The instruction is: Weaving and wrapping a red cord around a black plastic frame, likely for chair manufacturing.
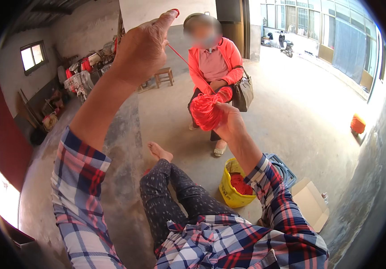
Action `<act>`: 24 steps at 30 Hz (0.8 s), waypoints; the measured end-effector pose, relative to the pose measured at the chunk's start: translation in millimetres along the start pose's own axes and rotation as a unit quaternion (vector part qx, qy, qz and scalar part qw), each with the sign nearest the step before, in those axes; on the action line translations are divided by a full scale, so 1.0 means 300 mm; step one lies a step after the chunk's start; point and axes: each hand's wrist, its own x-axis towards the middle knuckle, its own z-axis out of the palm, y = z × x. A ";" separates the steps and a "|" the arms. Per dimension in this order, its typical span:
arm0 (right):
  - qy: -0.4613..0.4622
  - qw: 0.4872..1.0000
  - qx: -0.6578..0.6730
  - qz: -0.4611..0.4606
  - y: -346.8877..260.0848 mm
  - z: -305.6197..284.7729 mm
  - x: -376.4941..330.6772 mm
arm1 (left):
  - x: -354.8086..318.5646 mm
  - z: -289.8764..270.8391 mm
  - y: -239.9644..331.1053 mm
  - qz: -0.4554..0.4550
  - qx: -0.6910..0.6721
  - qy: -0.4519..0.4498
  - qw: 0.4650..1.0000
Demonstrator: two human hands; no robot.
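My right hand (231,123) is closed on a looped bundle of red cord (205,112), held out over my legs. From the bundle a single taut red strand (178,53) runs up and left to my raised left hand (143,50). The left fingers are curled and grip that strand, with the thumb pointing up. A bit of red shows at the thumb's tip; whether it is cord or something else I cannot tell. Beneath my right forearm stands a yellow tub (231,197) with more red cord (242,184) inside.
A person in a coral jacket (235,58) sits opposite, a handbag (243,93) at their side. Right of the tub are a blue-grey slatted item (283,169) and an open cardboard box (308,201). A wooden stool (164,74) stands behind; an orange bundle (358,124) lies far right.
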 end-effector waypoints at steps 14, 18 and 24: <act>-0.012 1.000 0.000 0.013 0.012 -0.005 -0.024 | -0.135 -0.037 -0.033 -0.096 -0.006 -0.084 0.992; -0.014 1.000 0.016 0.007 0.015 -0.035 -0.013 | -0.175 -0.030 -0.026 -0.118 0.017 -0.113 0.986; -0.012 0.999 0.027 0.010 0.035 -0.074 -0.007 | -0.242 -0.026 -0.025 -0.130 0.019 -0.124 0.984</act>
